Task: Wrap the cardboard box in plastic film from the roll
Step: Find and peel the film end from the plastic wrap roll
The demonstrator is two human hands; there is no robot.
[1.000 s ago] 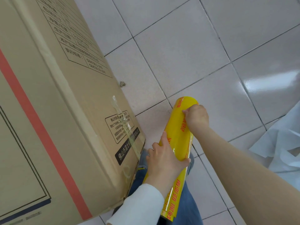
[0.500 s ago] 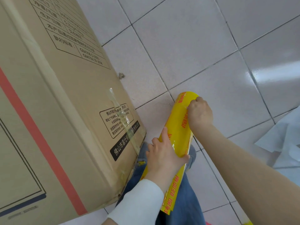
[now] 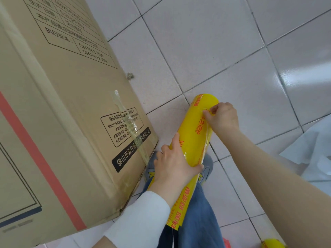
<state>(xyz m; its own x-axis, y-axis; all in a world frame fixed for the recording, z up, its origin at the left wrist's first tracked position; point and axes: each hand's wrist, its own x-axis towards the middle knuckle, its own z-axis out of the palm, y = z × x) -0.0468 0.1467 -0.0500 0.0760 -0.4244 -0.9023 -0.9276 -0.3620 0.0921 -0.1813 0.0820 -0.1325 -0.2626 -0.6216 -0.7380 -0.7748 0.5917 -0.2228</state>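
On white tile floor, box stands left, corner near roll; left hand grips roll, right hand pinches film; tiles stretch beyond.

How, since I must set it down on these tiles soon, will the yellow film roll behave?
Probably stiff: the film roll looks a straight cylinder though the left hand grips only its middle. Round and glossy, it would likely roll on the smooth floor tiles. The film edge the right hand pinches looks thin, probably floppy.
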